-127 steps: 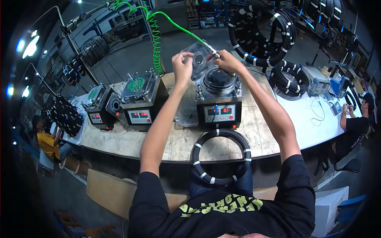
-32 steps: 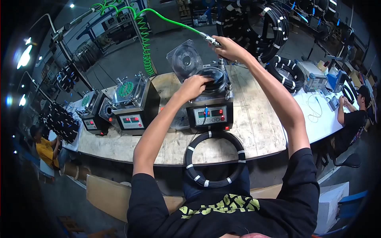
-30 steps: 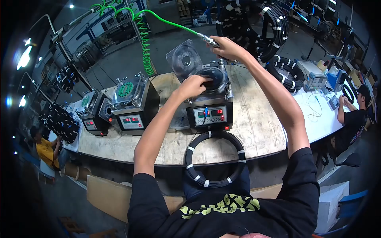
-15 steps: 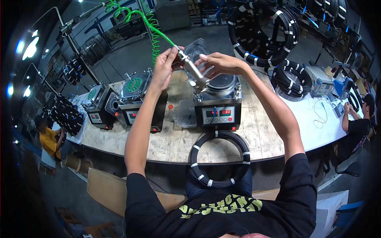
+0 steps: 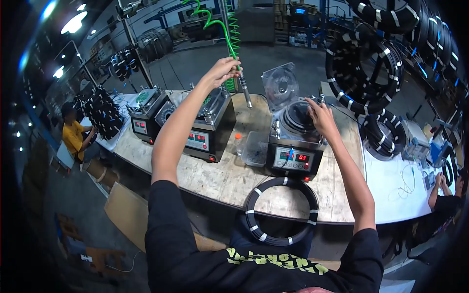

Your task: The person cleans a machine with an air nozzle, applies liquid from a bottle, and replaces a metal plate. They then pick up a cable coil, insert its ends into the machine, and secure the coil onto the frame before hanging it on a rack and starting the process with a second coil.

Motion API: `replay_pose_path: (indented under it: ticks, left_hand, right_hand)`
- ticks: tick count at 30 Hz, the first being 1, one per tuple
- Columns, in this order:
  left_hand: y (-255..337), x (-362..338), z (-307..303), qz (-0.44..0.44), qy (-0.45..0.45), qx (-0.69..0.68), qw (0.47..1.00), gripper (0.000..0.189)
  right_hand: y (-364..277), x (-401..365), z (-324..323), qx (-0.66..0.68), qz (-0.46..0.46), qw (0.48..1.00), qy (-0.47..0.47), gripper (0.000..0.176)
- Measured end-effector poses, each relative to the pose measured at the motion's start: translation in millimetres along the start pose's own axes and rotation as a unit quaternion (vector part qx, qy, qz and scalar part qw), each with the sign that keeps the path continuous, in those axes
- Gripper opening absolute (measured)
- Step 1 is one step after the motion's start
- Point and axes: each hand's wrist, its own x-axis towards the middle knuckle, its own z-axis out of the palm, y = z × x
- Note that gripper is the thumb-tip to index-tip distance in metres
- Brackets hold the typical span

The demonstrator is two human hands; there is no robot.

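Wooden workbench [image 5: 229,180]: black cable coil [image 5: 281,210] hangs over near edge, in front of me. Polishing machine [image 5: 293,158] behind coil, clear lid [image 5: 281,85] raised upright. My right hand [image 5: 317,115] rests on black round fixture [image 5: 295,117] atop machine; whether fingers grip it, cannot tell. My left hand [image 5: 223,71] raised above bench, fingers clamped on air blow gun [image 5: 244,90], nozzle down, green coiled hose [image 5: 227,34] running upward.

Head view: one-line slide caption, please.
Left hand holds the air nozzle on its green coiled hose aloft; right hand rests on the open machine's black round plate.
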Motion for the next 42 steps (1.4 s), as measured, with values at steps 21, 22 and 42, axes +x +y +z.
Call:
replay_pose_path:
  ticks: [21,22,42]
  left_hand:
    - [-101,65,-138,-0.032,0.279,-0.011,0.960,0.068]
    - [-101,61,-137,-0.021,0.289,-0.022,0.957,0.068]
    - [-261,-130,14,-0.026,-0.058,0.432,0.900,0.112]
  right_hand:
    - [-3,1,-1,0.061,-0.025,0.995,0.070,0.043]
    - [-4,1,-1,0.061,-0.025,0.995,0.071,0.043]
    - [8,0,8,0.090,-0.019,0.992,0.087,0.042]
